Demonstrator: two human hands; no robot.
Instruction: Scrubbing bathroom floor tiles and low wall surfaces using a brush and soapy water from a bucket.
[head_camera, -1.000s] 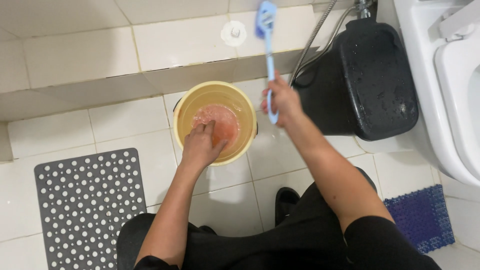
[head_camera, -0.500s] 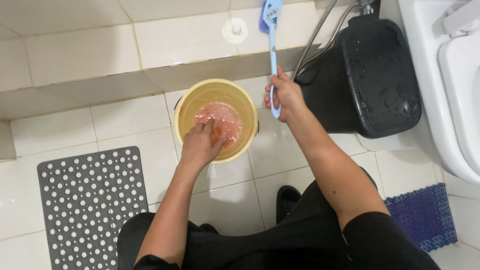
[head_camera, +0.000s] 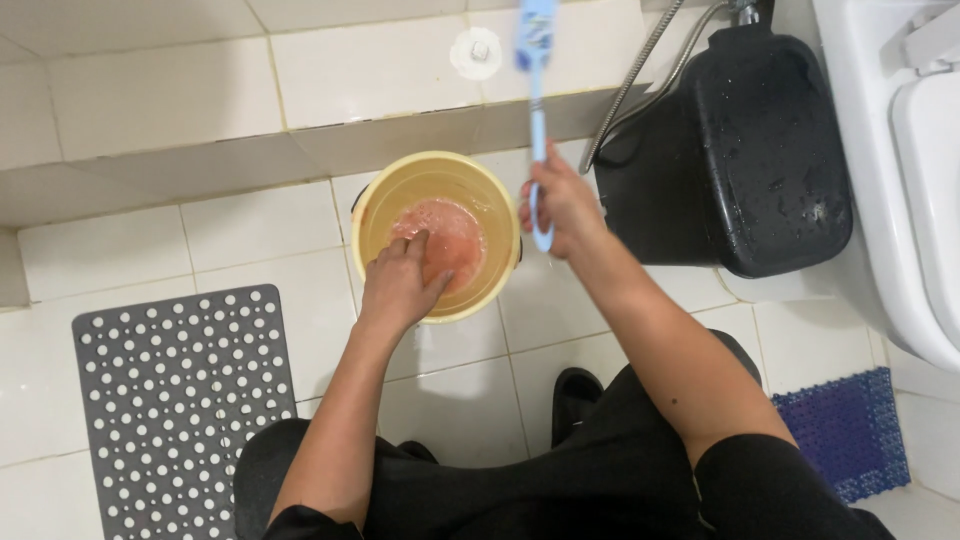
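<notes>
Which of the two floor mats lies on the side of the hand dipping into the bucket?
The grey perforated rubber mat, beside the left hand; the small blue mat lies opposite.

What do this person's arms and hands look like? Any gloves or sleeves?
Both arms are bare down their length, with only short black sleeves showing at the bottom edge. The left hand and right hand wear no gloves; no rings, watch or bracelet show.

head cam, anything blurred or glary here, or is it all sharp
Head view: mostly sharp under soft, even light; the head of the blue brush is smeared by motion blur, while the right hand gripping its handle is crisp; the left hand dipping into the yellow bucket is in focus; small wet highlights speckle the black bin; shadows are faint.
</notes>
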